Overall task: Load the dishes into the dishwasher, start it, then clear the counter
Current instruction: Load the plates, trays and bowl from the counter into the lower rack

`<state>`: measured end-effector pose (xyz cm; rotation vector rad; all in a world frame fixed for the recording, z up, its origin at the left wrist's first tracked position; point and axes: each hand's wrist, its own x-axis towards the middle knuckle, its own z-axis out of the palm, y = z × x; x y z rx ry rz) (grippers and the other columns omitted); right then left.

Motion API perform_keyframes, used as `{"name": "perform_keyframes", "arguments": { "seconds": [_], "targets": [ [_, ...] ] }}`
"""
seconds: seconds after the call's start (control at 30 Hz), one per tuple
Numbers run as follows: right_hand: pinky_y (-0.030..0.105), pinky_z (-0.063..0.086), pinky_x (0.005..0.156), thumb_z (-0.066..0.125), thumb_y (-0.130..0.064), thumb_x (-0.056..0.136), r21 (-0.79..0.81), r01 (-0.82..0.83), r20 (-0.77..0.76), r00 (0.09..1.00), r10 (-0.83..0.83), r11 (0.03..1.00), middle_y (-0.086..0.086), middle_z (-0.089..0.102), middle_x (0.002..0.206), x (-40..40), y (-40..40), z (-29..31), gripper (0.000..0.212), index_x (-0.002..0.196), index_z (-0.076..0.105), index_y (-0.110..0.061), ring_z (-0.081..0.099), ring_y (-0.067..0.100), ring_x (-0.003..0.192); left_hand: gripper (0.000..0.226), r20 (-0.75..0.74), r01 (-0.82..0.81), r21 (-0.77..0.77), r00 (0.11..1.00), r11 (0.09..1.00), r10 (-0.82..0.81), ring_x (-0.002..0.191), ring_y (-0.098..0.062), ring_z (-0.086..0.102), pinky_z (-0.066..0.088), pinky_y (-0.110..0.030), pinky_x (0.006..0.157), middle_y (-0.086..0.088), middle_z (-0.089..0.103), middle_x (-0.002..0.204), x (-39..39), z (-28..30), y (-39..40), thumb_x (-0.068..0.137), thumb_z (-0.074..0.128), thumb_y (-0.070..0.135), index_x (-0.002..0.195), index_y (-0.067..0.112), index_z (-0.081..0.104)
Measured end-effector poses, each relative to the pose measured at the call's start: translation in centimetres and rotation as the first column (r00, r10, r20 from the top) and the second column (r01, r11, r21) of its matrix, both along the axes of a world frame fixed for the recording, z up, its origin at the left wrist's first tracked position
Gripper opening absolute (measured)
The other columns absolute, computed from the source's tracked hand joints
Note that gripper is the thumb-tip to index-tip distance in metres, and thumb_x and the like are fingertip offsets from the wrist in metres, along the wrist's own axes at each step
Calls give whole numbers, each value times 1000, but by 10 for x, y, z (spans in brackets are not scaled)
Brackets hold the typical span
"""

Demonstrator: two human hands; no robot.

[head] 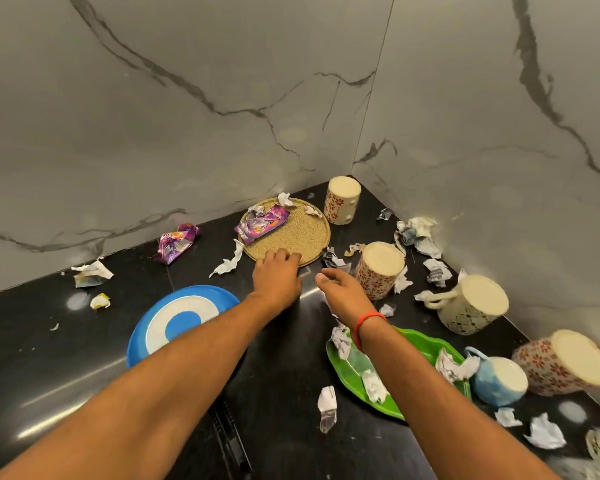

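While your left hand [277,276] lays straight fingers on the speckled plate [298,233] at 12 o'clock, your right hand [343,292] hovers loosely spread; the wrapper [261,223] print is unreadable.

Two grey marble-look wall panels with dark veins [187,109] meet in a corner at the back right, a thin vertical seam running down near that corner. Below them lies a glossy black stone countertop [42,368], which catches pale streaks and round spots of overhead light. A dark slotted strip [231,441], possibly a vent, sits near its front edge.
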<state>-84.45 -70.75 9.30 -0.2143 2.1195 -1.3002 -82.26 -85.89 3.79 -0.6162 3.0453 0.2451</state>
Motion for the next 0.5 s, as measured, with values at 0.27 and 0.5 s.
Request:
{"name": "perform_keyframes", "arguments": {
  "seconds": [0.27, 0.5],
  "targets": [
    [46, 45, 107, 54, -32, 100, 11, 7, 22, 1000, -7, 1000, 6, 60, 131, 4, -11, -10, 36, 133, 57, -17, 56, 21, 116, 22, 182, 370, -308, 927, 876, -327, 96, -26, 64, 43, -41, 92, -6, 69, 107, -6, 14, -9, 99, 51, 34, 107, 17, 62],
    [49, 46, 106, 50, -36, 102, 2, 84, 131, 988, -83, 996, 14, 63, 121, 12, -10, -5, 44, 132, 57, -5, 59, 28, 115, 29, 342, 597, -348, 798, 723, -495, 60, -17, 50, 50, -34, 69, 0, 53, 66, 1, 58, -22, 93, 49, 41, 74, 19, 54]
  ]
}}
